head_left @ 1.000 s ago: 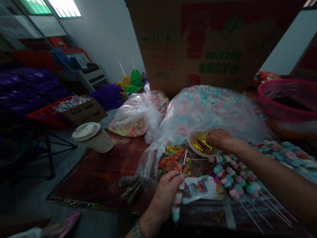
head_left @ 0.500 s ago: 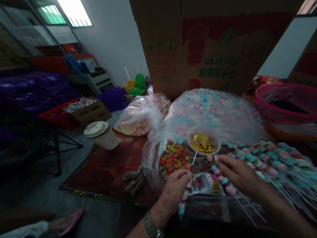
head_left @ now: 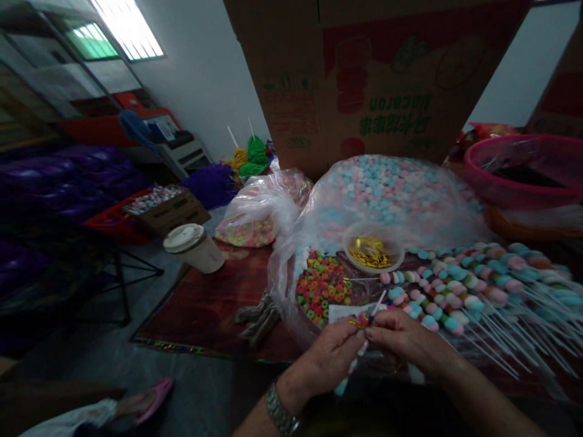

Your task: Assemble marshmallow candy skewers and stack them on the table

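Note:
My left hand (head_left: 325, 354) is closed on a wrapped candy skewer (head_left: 353, 366), whose white stick points up between my hands. Beside it my right hand (head_left: 401, 337) pinches at the skewer's top, where a gold tie (head_left: 356, 324) shows. A white printed packet (head_left: 341, 312) lies just behind my hands. Further back stands a round clear tub (head_left: 373, 252) of gold ties. Colourful ring candies (head_left: 321, 284) are in an open clear bag to the left. Marshmallow skewers (head_left: 473, 282) with white sticks lie in rows on the right.
A lidded paper cup (head_left: 195, 247) and grey gloves (head_left: 259, 318) are on the left of the table (head_left: 200, 303). Behind are a big marshmallow bag (head_left: 392, 188), a cardboard box (head_left: 373, 79) and a pink basin (head_left: 492, 188). A person's foot (head_left: 148, 405) shows lower left.
My right hand has moved left and down from near the tub and now meets my left hand at the skewer. A gold tie now shows there. The view has shifted slightly.

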Tool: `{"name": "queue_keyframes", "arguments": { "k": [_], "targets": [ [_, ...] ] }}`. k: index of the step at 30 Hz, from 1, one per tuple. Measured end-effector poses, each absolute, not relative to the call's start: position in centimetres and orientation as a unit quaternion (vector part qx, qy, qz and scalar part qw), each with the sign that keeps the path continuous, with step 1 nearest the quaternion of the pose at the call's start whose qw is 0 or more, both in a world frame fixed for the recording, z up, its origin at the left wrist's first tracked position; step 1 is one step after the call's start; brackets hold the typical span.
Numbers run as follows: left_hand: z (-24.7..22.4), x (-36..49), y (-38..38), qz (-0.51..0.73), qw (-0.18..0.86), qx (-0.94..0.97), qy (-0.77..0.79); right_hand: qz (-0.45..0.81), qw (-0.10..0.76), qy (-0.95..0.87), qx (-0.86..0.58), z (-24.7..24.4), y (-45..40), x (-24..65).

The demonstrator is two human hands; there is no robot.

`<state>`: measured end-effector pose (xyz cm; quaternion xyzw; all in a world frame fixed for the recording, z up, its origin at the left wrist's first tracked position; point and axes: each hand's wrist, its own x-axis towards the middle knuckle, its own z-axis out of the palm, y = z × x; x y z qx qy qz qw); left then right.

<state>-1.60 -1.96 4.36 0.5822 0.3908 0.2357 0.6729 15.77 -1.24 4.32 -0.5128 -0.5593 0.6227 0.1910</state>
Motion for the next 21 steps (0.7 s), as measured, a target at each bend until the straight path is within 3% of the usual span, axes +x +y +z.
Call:
{"name": "queue_keyframes", "arguments": {
  "k": [5, 11, 13, 17, 21],
  "targets": [
    [3.3, -1.8, -2.4, 0.169, 0.722, 0.552, 0.381, 0.552, 0.208, -0.633, -0.502, 3.5, -1.7, 15.8],
    [3.6, -1.1, -2.8, 0.283, 0.684, 0.505, 0.444, 0.486, 0.295, -0.626, -0.533, 2.5, -2.3, 15.5],
    [3.6, -1.4, -2.8, 0.286, 0.721, 0.475, 0.415, 0.513, 0.325, -0.601, -0.52, 3.0, -2.8, 15.5],
    [3.1, -1.9, -2.8, 0.241, 0.852, 0.34, 0.316, 0.51, 0.303, -0.717, -0.367, 5.5, -3.6, 16.0],
    [3.1, -1.5, -2.9, 0.275, 0.894, 0.251, 0.248, 0.567, 0.295, -0.703, -0.313, 6.3, -3.5, 16.1]
  ]
}}
